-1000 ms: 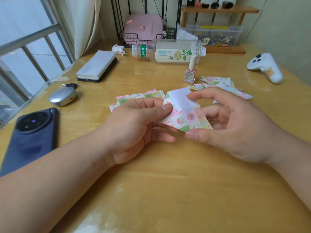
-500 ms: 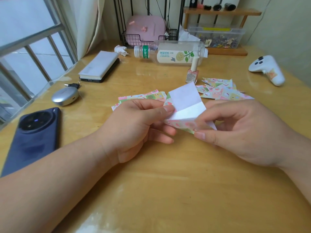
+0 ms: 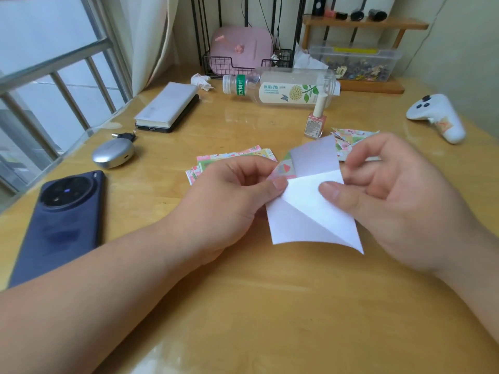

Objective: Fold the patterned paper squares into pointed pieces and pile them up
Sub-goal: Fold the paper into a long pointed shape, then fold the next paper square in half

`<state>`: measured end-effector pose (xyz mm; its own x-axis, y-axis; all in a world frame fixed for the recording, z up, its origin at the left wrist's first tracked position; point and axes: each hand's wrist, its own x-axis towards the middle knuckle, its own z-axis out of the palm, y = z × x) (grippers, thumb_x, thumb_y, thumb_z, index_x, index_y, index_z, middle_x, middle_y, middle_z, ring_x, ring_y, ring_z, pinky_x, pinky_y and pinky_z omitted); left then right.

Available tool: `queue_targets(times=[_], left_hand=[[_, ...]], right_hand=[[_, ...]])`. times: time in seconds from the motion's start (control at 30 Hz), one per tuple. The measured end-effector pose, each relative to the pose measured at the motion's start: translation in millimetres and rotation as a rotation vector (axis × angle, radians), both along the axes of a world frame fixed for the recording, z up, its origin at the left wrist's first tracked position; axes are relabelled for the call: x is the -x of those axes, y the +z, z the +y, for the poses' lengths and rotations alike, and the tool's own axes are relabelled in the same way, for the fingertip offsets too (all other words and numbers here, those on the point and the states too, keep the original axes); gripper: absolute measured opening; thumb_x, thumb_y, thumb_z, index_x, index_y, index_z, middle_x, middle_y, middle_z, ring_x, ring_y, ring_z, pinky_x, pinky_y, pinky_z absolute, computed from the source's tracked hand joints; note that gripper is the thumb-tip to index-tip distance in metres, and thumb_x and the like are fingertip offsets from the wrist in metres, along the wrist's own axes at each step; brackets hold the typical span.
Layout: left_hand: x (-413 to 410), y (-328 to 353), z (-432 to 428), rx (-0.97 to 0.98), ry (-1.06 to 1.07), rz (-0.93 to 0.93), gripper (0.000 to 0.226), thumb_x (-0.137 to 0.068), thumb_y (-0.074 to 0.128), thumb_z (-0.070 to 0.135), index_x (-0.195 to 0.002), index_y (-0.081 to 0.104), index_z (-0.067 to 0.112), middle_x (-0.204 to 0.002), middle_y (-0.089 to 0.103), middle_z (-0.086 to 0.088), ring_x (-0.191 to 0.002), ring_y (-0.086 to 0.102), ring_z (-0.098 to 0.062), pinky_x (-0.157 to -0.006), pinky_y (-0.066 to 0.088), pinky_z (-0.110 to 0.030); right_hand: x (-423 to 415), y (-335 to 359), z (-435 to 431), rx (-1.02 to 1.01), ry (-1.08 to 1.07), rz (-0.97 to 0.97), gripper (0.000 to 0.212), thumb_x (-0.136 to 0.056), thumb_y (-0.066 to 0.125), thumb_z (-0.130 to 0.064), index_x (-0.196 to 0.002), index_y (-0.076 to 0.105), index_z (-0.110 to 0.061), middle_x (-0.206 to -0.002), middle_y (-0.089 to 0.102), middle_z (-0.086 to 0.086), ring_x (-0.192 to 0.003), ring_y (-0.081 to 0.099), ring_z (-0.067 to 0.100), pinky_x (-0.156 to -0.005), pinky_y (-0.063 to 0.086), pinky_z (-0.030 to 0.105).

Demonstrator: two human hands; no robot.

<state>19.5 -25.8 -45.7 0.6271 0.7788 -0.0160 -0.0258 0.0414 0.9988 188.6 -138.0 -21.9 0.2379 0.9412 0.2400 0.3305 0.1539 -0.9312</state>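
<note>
A paper square is held above the wooden table, its white back facing me, creased across the middle and diagonally. A bit of its patterned side shows at the upper left. My left hand pinches its left edge between thumb and fingers. My right hand pinches its right side, thumb on the white face. A stack of flat patterned squares lies behind my left hand. A pile of folded pointed pieces lies behind my right hand, partly hidden.
A dark blue phone and a silver earbud case lie at the left. Behind are a notebook, a plastic bottle on its side, a nail polish bottle, and a white controller at the right.
The paper has been turned over and opened out: its patterned face showed before, now the white back faces me. Both hands lifted it and kept hold.
</note>
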Motion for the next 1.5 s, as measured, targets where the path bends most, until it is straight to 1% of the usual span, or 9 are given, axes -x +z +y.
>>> queue_targets(times=[0.13, 0.27, 0.4, 0.57, 0.7, 0.87, 1.1, 1.2, 1.5], left_hand=[[0, 1, -4, -0.029, -0.058, -0.004, 0.020, -0.094, 0.067, 0.006, -0.088, 0.081, 0.018, -0.091, 0.077, -0.009, -0.083, 0.069, -0.020, -0.084, 0.056, -0.039], [1, 5, -3, 0.059, -0.090, -0.082, 0.020, -0.078, 0.062, 0.003, -0.080, 0.080, 0.013, -0.097, 0.070, -0.032, -0.092, 0.063, -0.045, -0.097, 0.050, -0.055], [5, 6, -1, 0.091, -0.155, -0.156, 0.022, -0.079, 0.052, -0.007, -0.079, 0.074, -0.002, -0.077, 0.069, -0.017, -0.072, 0.062, -0.026, -0.066, 0.052, -0.025], [3, 5, -2, -0.046, -0.148, -0.118, 0.020, -0.084, 0.060, 0.011, -0.077, 0.078, 0.009, -0.076, 0.065, -0.017, -0.069, 0.055, -0.022, -0.067, 0.049, -0.027], [3, 4, -1, -0.007, -0.094, -0.102, 0.012, -0.077, 0.070, 0.012, -0.072, 0.068, 0.001, -0.069, 0.064, -0.015, -0.061, 0.057, -0.023, -0.063, 0.051, -0.030], [3, 8, -1, 0.031, -0.071, -0.084, 0.018, -0.075, 0.081, 0.004, -0.077, 0.064, 0.006, -0.066, 0.068, -0.016, -0.052, 0.061, -0.022, -0.053, 0.052, -0.028], [4, 13, -3, 0.066, -0.077, 0.038, 0.033, -0.077, 0.075, -0.005, -0.106, 0.065, 0.006, -0.074, 0.075, -0.013, -0.058, 0.069, -0.026, -0.062, 0.057, -0.029], [6, 17, -1, -0.106, -0.036, 0.118, 0.030, -0.077, 0.081, 0.000, -0.101, 0.069, 0.013, -0.077, 0.077, -0.013, -0.064, 0.073, -0.028, -0.072, 0.059, -0.033], [5, 6, 0, -0.182, -0.153, 0.218, 0.024, -0.081, 0.077, 0.038, -0.089, 0.078, 0.015, -0.091, 0.074, -0.019, -0.073, 0.059, -0.020, -0.075, 0.044, -0.037]], right_hand=[[0, 0, 3, 0.044, 0.017, 0.131, 0.049, -0.083, 0.065, 0.002, -0.124, 0.052, -0.021, -0.066, 0.074, 0.000, -0.061, 0.070, 0.011, -0.059, 0.053, 0.017], [-3, -3, 4, 0.041, -0.042, -0.009, 0.041, -0.087, 0.060, 0.017, -0.086, 0.080, -0.020, -0.084, 0.078, -0.002, -0.078, 0.072, 0.009, -0.071, 0.053, 0.016], [-9, -3, 5, 0.066, -0.053, 0.143, 0.039, -0.085, 0.056, 0.010, -0.077, 0.082, -0.018, -0.087, 0.074, 0.020, -0.078, 0.069, 0.037, -0.071, 0.052, 0.036], [-15, -2, 3, 0.055, 0.025, 0.189, 0.031, -0.077, 0.050, -0.010, -0.083, 0.080, -0.011, -0.089, 0.068, 0.034, -0.088, 0.061, 0.054, -0.078, 0.049, 0.056], [-10, -3, 0, -0.029, -0.018, 0.004, 0.011, -0.077, 0.066, -0.014, -0.079, 0.077, -0.011, -0.082, 0.073, 0.016, -0.071, 0.066, 0.027, -0.066, 0.053, 0.030], [-6, -5, 1, -0.110, -0.046, -0.061, 0.009, -0.072, 0.076, -0.011, -0.079, 0.075, -0.016, -0.081, 0.072, 0.016, -0.074, 0.063, 0.039, -0.067, 0.053, 0.043], [-6, -4, 3, -0.111, -0.089, -0.044, 0.031, -0.076, 0.079, 0.007, -0.094, 0.071, -0.018, -0.088, 0.074, 0.004, -0.075, 0.068, 0.012, -0.070, 0.057, 0.024], [-5, -1, 1, -0.004, -0.020, -0.006, 0.045, -0.079, 0.074, 0.009, -0.112, 0.063, -0.019, -0.090, 0.078, 0.002, -0.079, 0.073, 0.021, -0.068, 0.060, 0.030], [-1, 2, 1, 0.042, -0.026, 0.070, 0.032, -0.061, 0.077, -0.013, -0.092, 0.069, -0.014, -0.082, 0.078, 0.003, -0.069, 0.073, 0.013, -0.061, 0.057, 0.021]])
